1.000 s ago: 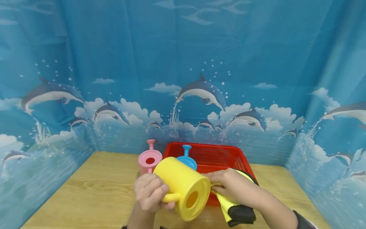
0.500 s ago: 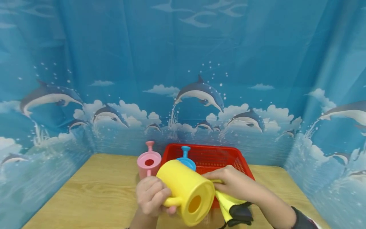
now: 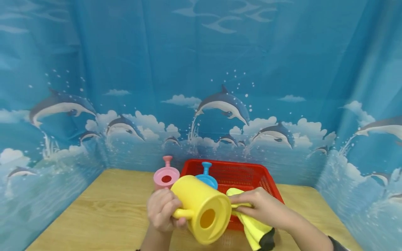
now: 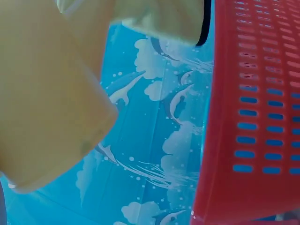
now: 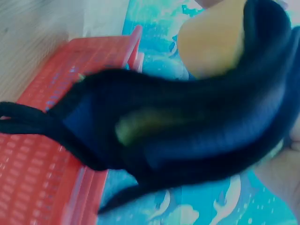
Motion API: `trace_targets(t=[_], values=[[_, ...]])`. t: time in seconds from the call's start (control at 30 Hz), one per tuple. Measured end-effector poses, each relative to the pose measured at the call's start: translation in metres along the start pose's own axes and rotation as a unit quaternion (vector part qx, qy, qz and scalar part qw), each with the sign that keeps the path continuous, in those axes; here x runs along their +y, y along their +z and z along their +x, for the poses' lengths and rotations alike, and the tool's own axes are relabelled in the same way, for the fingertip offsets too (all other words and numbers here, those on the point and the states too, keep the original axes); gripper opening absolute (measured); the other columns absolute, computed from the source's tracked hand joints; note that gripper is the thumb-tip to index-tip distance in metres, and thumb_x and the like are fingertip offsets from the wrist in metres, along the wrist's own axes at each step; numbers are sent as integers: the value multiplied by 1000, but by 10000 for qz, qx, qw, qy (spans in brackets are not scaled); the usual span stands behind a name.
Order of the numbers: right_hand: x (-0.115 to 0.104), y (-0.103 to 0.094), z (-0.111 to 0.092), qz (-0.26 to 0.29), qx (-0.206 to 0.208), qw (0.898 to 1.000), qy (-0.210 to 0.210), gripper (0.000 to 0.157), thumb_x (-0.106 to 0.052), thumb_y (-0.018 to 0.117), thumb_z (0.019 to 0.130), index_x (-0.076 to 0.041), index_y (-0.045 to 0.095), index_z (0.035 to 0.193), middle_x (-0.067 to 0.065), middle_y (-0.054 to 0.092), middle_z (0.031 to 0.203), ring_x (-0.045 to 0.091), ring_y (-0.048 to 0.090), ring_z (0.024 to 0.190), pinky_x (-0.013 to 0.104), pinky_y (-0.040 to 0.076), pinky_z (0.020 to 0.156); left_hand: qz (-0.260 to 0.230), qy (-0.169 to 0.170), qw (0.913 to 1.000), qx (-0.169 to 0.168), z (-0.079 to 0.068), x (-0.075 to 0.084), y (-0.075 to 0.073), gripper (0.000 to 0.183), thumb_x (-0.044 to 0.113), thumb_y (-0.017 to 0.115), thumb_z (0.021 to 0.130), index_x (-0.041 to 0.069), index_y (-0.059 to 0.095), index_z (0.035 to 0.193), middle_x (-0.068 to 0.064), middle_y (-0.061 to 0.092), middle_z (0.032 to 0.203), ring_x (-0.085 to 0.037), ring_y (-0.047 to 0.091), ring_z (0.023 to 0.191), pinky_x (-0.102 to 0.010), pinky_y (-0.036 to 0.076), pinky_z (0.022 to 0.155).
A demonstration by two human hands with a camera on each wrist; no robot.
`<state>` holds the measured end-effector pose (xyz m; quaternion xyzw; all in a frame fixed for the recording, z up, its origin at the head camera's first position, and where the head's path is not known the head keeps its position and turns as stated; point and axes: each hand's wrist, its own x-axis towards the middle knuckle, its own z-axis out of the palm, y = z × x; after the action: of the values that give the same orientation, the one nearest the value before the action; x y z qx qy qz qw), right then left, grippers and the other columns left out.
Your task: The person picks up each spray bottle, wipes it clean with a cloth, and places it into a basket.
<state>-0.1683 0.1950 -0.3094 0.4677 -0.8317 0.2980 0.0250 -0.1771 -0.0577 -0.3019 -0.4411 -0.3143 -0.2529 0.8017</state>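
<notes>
A yellow watering can (image 3: 198,202) is held tilted, its round top opening turned to the front right. My left hand (image 3: 163,210) grips its handle, fingers curled round. On the far side, my right hand (image 3: 262,206) pinches a yellow cloth with black edging (image 3: 255,228) close against the can's spout, which is mostly covered by the fingers and cloth. The cloth's lower end hangs below the hand. The can's body (image 4: 42,103) fills the left of the left wrist view. In the right wrist view, the cloth's blurred dark side (image 5: 197,117) hides the fingers.
A red plastic basket (image 3: 263,169) with slotted walls stands behind the hands. Inside it is a blue watering can (image 3: 206,179). A pink watering can (image 3: 166,174) stands left of the basket on the wooden table (image 3: 94,209). A dolphin-print sheet (image 3: 201,87) encloses the back and sides.
The yellow watering can dips, then rises slightly while staying in my left hand. The cloth shifts in my right hand: yellow fabric now shows above the fingers, and its black-edged end swings lower.
</notes>
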Motion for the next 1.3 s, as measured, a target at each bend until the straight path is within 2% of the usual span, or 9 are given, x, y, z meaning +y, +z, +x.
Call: trace_targets(t=[0.2, 0.4, 0.6, 0.77, 0.9, 1.0, 1.13, 1.2, 1.3], values=[[12, -12, -19, 280, 242, 9964, 761, 27, -27, 56, 90, -22, 61, 116, -9, 57, 66, -1, 32, 49, 19, 37, 47, -141, -322, 9993, -158, -5, 4, -2, 48, 26, 49, 91, 5, 39, 50, 0, 32, 42, -8, 28, 37, -14, 21, 42], [14, -20, -31, 584, 1173, 9748, 1808, 28, -26, 55, 91, -22, 59, 119, -2, 60, 73, 5, 41, 45, 25, 42, 44, 73, -764, 9966, -296, -11, 7, -5, 48, 26, 51, 90, 4, 40, 49, 1, 32, 42, -8, 27, 38, -13, 21, 41], [9, -29, -41, 634, 2393, 9314, 2669, 35, -34, 54, 91, -19, 56, 123, 12, 59, 117, 14, 46, 60, 30, 42, 52, 588, -1331, 9886, -394, -26, 8, -9, 51, 31, 52, 91, 5, 42, 49, -1, 36, 44, -10, 29, 38, -14, 24, 38], [8, -33, -51, 806, 3165, 8897, 3190, 44, -42, 52, 91, -21, 51, 129, -8, 54, 120, 13, 51, 75, 28, 46, 58, 829, -2481, 9618, -808, -39, 13, -14, 48, 34, 53, 90, 7, 46, 51, -1, 40, 45, -9, 33, 38, -14, 27, 37], [12, -36, -61, 1040, 3698, 8588, 3391, 46, -42, 52, 90, -20, 49, 131, -25, 52, 110, 5, 54, 82, 24, 49, 62, 1030, -3279, 9313, -1205, -44, 17, -15, 37, 28, 57, 86, 9, 51, 55, 0, 45, 47, -8, 37, 39, -14, 30, 39], [13, -38, -71, 1592, 4134, 8275, 3451, 46, -39, 56, 88, -20, 50, 130, -29, 55, 103, 0, 57, 84, 21, 51, 63, 1380, -3840, 8982, -1635, -44, 21, -12, 26, 22, 60, 80, 10, 54, 58, 0, 50, 48, -8, 40, 41, -14, 33, 41], [12, -35, -91, 2756, 4735, 7651, 3385, 46, -34, 61, 86, -21, 50, 129, -27, 61, 96, 0, 60, 84, 20, 52, 64, 1533, -4837, 8274, -2407, -38, 25, -7, 23, 20, 61, 79, 14, 53, 58, 4, 48, 48, -5, 39, 44, -15, 34, 43], [14, -32, -101, 2814, 4923, 7440, 3533, 46, -34, 60, 86, -24, 48, 130, -29, 60, 94, -4, 59, 83, 17, 51, 63, 1509, -5350, 7860, -2707, -36, 26, -4, 27, 23, 60, 82, 16, 51, 58, 7, 44, 48, -3, 38, 45, -16, 34, 43], [17, -30, -113, 2792, 5045, 7221, 3823, 47, -36, 60, 86, -27, 46, 131, -35, 57, 91, -10, 56, 82, 14, 49, 62, 1507, -5834, 7461, -2833, -35, 28, 0, 32, 30, 58, 86, 18, 49, 57, 9, 39, 49, -3, 38, 47, -19, 34, 44]])
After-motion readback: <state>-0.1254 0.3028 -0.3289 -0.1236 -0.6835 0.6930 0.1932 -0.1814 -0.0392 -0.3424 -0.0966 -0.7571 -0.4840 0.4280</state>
